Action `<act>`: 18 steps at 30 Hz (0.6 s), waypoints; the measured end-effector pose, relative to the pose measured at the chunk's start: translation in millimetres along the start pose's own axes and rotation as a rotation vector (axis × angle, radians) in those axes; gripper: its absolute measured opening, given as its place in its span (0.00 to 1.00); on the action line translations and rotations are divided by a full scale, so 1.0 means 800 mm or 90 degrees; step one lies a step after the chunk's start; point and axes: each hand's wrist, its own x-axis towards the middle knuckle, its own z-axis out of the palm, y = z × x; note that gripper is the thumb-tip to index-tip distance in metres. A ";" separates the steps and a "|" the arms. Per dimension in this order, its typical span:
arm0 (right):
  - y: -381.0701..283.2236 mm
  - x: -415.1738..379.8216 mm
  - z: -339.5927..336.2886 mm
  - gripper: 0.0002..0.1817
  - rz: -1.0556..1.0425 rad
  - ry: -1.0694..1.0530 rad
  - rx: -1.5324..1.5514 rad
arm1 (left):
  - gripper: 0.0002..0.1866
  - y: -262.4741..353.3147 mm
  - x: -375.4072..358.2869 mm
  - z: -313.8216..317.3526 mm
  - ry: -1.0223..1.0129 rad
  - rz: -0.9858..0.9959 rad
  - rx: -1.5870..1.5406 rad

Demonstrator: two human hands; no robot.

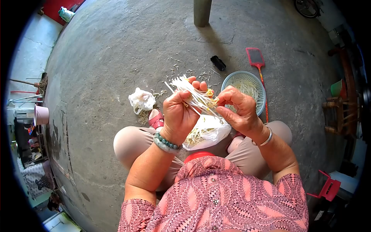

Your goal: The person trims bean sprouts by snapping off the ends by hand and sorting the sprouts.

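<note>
My left hand (181, 112) is wrapped round a bunch of white bean sprouts (197, 96), whose yellow heads point to the right. At those yellow heads, my right hand (239, 109) is closed in a pinch, thumb and forefinger on a sprout head. Below both hands, between my feet, lies an open white plastic bag (212, 140) with more sprouts in it. Right of my right hand, a round light-blue basket (262, 94) holds pale sprouts. Scraps of sprout (189, 72) are scattered on the floor beyond my left hand.
A crumpled white bag (142, 100) lies left of my left hand. Beyond the basket are a black object (218, 63) and a red fly swatter (255, 57). A post (202, 13) stands ahead. A pink bucket (41, 115) is far left, a red stool (329, 187) at right.
</note>
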 end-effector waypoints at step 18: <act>-0.009 0.006 0.006 0.13 -0.092 0.038 -0.146 | 0.20 -0.004 0.002 -0.010 0.012 -0.004 0.012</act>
